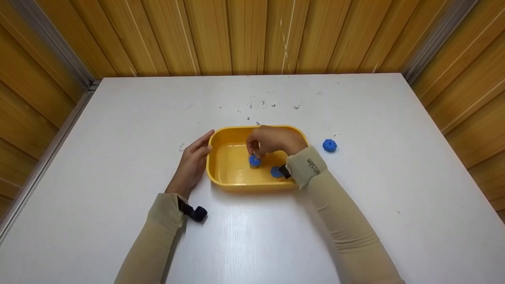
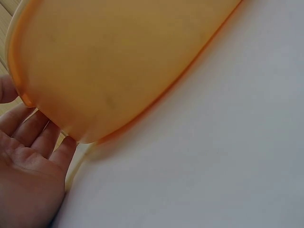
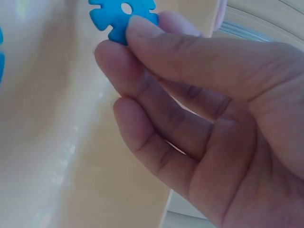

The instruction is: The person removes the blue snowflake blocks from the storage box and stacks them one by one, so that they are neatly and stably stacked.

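Observation:
Inside a yellow plastic basin (image 1: pixel 227 179), my right hand (image 1: pixel 274 139) pinches a blue notched disc (image 1: pixel 254 161) between thumb and fingers. The right wrist view shows that notched disc (image 3: pixel 105 18) with a round hole at its middle, my thumb lying over its edge. Another blue disc (image 1: pixel 275 172) lies in the basin below my right wrist, partly covered by the wrist strap. At the basin's left end my left hand (image 1: pixel 190 165) rests with its fingers against the outer wall. In the left wrist view those fingers (image 2: pixel 35 126) look nearly straight along the wall.
A third blue notched disc (image 1: pixel 330 145) lies on the white table (image 1: pixel 394 157), right of the basin. Wood-patterned panels (image 1: pixel 248 39) stand behind the table and at both sides. Dark specks mark the tabletop behind the basin.

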Tool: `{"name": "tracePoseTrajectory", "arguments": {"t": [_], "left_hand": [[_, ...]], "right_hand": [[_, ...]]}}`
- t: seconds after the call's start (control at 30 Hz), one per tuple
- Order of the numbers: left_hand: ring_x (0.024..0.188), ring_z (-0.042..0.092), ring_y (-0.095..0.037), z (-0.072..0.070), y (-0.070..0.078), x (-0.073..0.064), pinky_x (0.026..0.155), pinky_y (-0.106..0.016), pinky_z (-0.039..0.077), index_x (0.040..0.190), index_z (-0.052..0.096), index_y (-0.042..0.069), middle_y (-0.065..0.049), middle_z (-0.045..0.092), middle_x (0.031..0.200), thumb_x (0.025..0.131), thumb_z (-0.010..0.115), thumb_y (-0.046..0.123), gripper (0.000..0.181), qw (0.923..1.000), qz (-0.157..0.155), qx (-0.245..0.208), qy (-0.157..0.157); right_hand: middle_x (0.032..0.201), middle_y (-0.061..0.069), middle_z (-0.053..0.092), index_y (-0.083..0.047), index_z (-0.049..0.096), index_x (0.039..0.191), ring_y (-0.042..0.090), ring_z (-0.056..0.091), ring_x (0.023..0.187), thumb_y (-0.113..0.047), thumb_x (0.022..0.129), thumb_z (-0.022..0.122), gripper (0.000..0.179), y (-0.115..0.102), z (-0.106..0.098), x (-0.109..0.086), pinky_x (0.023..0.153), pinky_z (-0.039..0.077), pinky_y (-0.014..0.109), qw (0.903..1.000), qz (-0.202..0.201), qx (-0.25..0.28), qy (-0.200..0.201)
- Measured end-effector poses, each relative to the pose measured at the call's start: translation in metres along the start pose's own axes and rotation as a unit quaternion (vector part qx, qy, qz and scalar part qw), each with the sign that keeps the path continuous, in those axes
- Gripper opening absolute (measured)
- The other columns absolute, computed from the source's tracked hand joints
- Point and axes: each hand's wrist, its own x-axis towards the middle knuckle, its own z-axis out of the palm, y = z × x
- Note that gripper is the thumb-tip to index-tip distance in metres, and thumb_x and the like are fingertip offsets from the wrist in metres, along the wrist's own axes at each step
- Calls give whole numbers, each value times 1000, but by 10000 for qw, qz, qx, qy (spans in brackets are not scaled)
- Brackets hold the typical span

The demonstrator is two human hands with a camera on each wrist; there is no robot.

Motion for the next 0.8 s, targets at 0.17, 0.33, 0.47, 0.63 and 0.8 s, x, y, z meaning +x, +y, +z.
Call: {"name": "tracePoseTrajectory", "arguments": {"t": [0.17, 0.33, 0.47, 0.63, 0.8], "left_hand": [[143, 32, -11, -1, -1, 1, 117, -27, 28, 146, 40, 9, -1, 35, 155, 97, 46, 6, 50, 9999, 56, -82, -36], [143, 32, -11, -1, -1, 0, 117, -27, 29, 146, 41, 10, -1, 36, 155, 97, 46, 6, 50, 10000, 49, -74, -13], [143, 31, -11, 0, 0, 0, 117, -27, 28, 146, 40, 10, -1, 35, 155, 97, 46, 6, 50, 10000, 65, -31, 15], [144, 31, -11, 0, -1, 0, 117, -27, 28, 146, 41, 9, -1, 35, 155, 96, 46, 5, 51, 9999, 39, -83, 46], [144, 30, -12, 0, -1, 0, 117, -28, 28, 147, 39, 8, -2, 34, 156, 96, 46, 4, 51, 9999, 42, -83, 45]], "right_hand": [[88, 5, 63, -9, 66, 91, 18, 53, 77, 2, 84, 63, 13, 2, -7, -10, 68, 45, 26, 9997, -122, -61, 196], [91, 8, 64, -9, 66, 92, 18, 53, 77, 2, 85, 63, 13, 7, -13, -20, 71, 48, 26, 9991, -191, 29, 387], [90, 5, 65, -9, 66, 93, 18, 54, 77, -1, 86, 65, 10, 12, -16, -28, 73, 48, 27, 9981, -261, 106, 550], [92, 4, 67, -8, 67, 94, 17, 56, 78, -1, 87, 63, 10, 19, -20, -37, 74, 49, 27, 9966, -324, 252, 709], [94, 4, 70, -7, 67, 95, 18, 58, 81, -2, 88, 64, 10, 25, -23, -45, 74, 51, 28, 9952, -316, 286, 884]]}}
